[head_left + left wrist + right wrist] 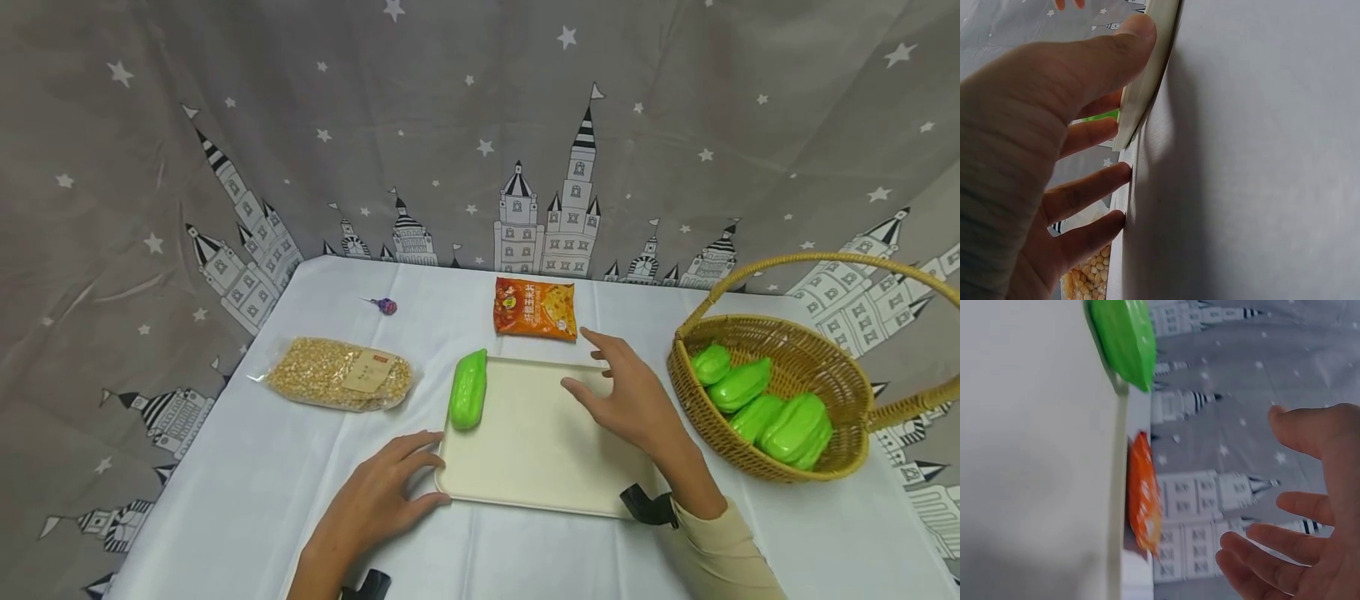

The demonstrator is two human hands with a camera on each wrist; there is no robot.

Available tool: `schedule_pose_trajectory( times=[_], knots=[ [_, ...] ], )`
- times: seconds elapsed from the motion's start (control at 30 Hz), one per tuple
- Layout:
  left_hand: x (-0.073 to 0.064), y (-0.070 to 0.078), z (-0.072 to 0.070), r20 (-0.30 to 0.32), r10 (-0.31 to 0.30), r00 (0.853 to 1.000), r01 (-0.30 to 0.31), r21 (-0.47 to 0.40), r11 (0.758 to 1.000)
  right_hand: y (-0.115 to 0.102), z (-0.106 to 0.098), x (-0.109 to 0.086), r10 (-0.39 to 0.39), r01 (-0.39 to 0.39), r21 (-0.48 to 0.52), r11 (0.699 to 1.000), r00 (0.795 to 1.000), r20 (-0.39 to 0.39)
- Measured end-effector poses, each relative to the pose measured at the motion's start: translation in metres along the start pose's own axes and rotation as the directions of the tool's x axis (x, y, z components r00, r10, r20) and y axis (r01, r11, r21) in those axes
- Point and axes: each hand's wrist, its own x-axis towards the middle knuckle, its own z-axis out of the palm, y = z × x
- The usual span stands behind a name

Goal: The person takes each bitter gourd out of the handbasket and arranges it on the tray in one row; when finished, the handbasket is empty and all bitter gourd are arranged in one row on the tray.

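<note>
A cream tray (540, 442) lies on the white-covered table. On its far left corner rests a glossy green ridged piece shaped like a star fruit (468, 390), also seen at the top of the right wrist view as a green piece (1125, 340). My left hand (386, 487) is at the tray's near left corner, thumb and fingers loosely spread; in the left wrist view the thumb (1104, 65) lies over the rim. Above the tray's right side hovers my right hand (630, 400), fingers apart and holding nothing, near the orange snack bag (535, 309).
On the right stands a wicker basket (682, 367) with a tall handle and several green ridged pieces (795, 429) inside. A clear bag of corn kernels (337, 373) lies left of the tray, with a wrapped lollipop (386, 306) behind it. A grey printed curtain (450, 125) hangs behind.
</note>
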Motion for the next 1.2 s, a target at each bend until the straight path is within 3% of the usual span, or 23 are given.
schedule_pose_trajectory(
  times=[0.27, 0.53, 0.7, 0.93, 1.2],
  knots=[
    [0.0, 0.0, 0.0, 0.005, -0.002, 1.0, 0.002, -0.003, 1.0, 0.018, -0.035, -0.018, 0.063, -0.068, -0.062, 0.996, 0.994, -0.084],
    [0.0, -0.001, -0.001, 0.0, -0.004, 1.0, 0.004, 0.003, 1.0, 0.037, -0.057, -0.037, 0.053, -0.072, -0.089, 0.993, 0.978, -0.201],
    [0.001, 0.0, -0.001, 0.003, -0.01, 1.0, 0.01, -0.002, 1.0, 0.044, -0.068, -0.045, 0.087, -0.103, -0.071, 0.992, 0.975, -0.203],
    [0.001, 0.0, -0.001, 0.003, -0.015, 1.0, 0.015, -0.001, 1.0, 0.057, -0.084, -0.058, 0.147, -0.173, -0.132, 0.976, 0.972, -0.185],
    [0.001, 0.001, 0.0, -0.002, -0.015, 1.0, 0.015, 0.0, 1.0, 0.077, -0.102, -0.075, 0.188, -0.236, -0.196, 0.952, 0.954, -0.233]
  ],
)
